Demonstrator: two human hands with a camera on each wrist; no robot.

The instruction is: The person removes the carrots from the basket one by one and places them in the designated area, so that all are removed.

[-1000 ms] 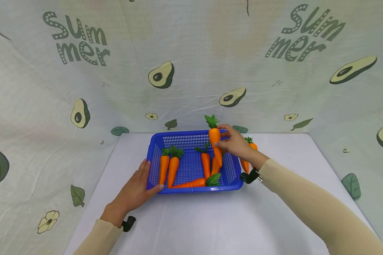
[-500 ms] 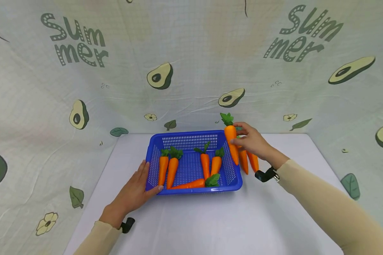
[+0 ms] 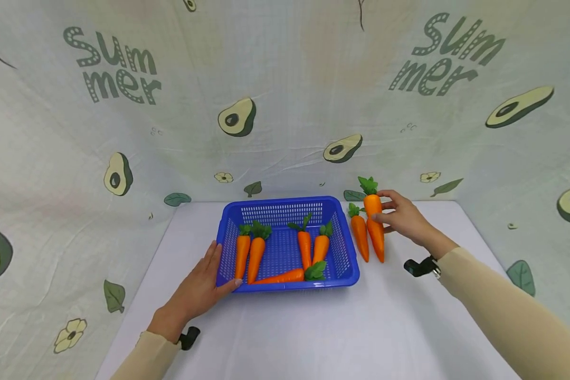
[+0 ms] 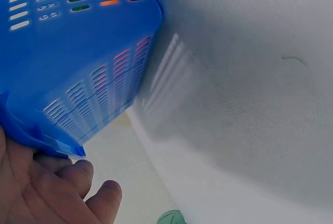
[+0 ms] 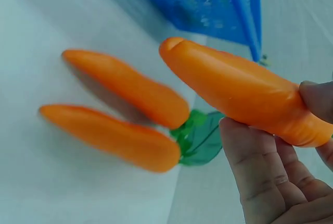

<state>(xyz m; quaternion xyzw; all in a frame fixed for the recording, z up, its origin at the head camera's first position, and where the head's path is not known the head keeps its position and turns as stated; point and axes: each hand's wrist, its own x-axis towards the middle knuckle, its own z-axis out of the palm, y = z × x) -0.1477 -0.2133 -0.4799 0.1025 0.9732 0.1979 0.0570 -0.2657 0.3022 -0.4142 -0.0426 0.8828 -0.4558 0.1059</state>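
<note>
My left hand (image 3: 197,287) holds the left side of a blue plastic basket (image 3: 285,287), thumb over the rim at the near corner. In the left wrist view its fingers (image 4: 78,177) sit below the rim. Right of the basket, my right hand (image 3: 406,216) pinches an orange carrot (image 3: 372,203) with green leaves near its top; the right wrist view shows the carrot raised, thumb on one side and fingers on the other. Two carrots lie side by side on the table beneath: one carrot (image 3: 359,236) nearer the basket and another carrot (image 5: 112,136), partly hidden in the head view.
Inside the basket lie several carrots: a pair at the left, including a thick carrot (image 3: 256,255), a carrot lying crosswise (image 3: 285,276) along the near side, and a carrot (image 3: 304,247) among those at the right. A printed cloth (image 3: 285,79) hangs behind the white table (image 3: 304,338).
My right hand has carried the carrot rightward from above the basket to over the two carrots on the table. My left hand stays on the basket, which has not moved.
</note>
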